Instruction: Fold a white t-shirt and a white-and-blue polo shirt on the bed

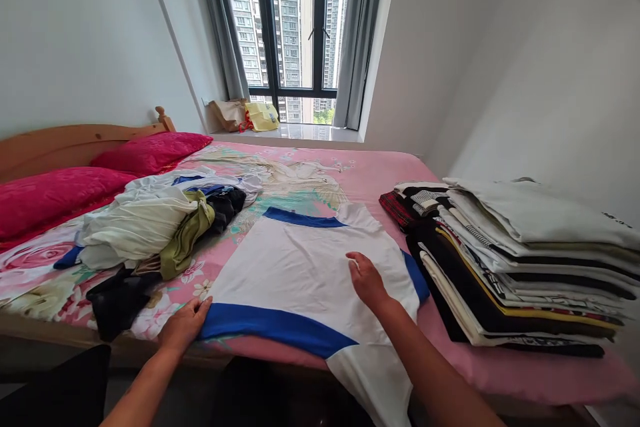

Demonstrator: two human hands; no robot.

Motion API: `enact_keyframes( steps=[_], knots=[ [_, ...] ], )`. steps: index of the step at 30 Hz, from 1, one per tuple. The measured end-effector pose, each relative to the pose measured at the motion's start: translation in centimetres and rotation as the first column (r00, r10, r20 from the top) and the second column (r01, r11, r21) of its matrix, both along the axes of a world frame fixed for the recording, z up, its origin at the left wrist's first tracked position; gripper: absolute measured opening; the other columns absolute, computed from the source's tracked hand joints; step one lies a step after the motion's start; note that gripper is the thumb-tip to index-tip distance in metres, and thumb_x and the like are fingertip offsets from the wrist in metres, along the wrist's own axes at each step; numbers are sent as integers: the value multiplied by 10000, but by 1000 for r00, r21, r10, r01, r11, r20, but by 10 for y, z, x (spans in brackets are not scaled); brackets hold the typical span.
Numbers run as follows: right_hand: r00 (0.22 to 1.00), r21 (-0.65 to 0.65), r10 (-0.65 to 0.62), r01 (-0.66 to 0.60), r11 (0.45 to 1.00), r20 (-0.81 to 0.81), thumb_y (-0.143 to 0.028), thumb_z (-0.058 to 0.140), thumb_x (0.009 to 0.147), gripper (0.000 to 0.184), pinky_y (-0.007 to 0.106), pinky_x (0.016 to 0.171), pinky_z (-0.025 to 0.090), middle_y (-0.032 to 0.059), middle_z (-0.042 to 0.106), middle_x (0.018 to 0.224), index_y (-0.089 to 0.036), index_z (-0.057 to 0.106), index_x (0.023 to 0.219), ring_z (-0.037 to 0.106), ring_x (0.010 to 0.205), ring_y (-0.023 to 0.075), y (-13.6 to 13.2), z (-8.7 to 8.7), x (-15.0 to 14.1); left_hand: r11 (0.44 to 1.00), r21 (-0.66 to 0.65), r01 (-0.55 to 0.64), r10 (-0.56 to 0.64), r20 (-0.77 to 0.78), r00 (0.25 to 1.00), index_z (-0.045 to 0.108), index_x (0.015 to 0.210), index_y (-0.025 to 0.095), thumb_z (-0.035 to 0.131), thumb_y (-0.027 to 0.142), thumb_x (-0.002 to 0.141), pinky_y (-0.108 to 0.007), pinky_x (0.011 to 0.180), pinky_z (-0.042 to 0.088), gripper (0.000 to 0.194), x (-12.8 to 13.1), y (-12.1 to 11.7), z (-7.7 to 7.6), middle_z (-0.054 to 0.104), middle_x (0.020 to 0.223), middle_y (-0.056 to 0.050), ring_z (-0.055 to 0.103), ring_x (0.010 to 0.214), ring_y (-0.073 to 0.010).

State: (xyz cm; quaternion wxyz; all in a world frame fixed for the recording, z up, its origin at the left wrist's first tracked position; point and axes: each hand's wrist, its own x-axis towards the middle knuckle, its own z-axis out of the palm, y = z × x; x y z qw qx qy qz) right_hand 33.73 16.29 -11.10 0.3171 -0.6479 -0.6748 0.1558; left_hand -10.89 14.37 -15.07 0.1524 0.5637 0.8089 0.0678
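A white shirt with blue bands (295,273) lies spread flat on the pink bed sheet (380,170), one end hanging over the near edge. My left hand (184,325) rests at the shirt's near left corner, fingers closed on the blue band's edge. My right hand (367,280) lies on the white cloth near its right side, fingers curled and pressing the fabric.
A heap of unfolded clothes (150,227) lies to the left. A tall stack of folded garments (520,260) stands on the right. Two pink pillows (100,173) sit by the wooden headboard. Bags (245,115) rest on the window ledge.
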Motion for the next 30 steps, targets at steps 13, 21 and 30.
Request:
enact_keyframes(
  steps=[13, 21, 30],
  knots=[
    [875, -244, 45, 86, 966, 483, -498, 168, 929, 590, 433, 1121, -12, 8, 204, 1511, -204, 266, 1431, 92, 1395, 195, 72, -87, 32, 999, -9, 38, -37, 51, 998, 573, 804, 280, 336, 584, 819, -269, 681, 397, 386, -7, -8, -2, 662, 750, 16, 629, 775, -211],
    [869, -165, 17, 75, 983, 495, -478, 155, 937, 575, 437, 1110, -10, 23, 242, 1499, -202, 290, 1423, 124, 1387, 212, 74, -96, 30, 966, 251, 56, -7, -192, 981, 540, 1033, 206, 499, 424, 750, -380, 946, 373, 360, 34, 18, 17, 626, 1068, -88, 541, 1045, -279],
    [933, -261, 0, 101, 960, 359, -463, 264, 914, 535, 457, 1104, 70, 43, 326, 1462, -210, 383, 1369, 215, 1360, 221, 76, -67, 25, 680, 411, 607, -651, -42, 758, 626, 965, 216, 443, 170, 817, -425, 1045, 322, 240, 279, 74, 21, 569, 1190, -83, 448, 1203, -235]
  ],
)
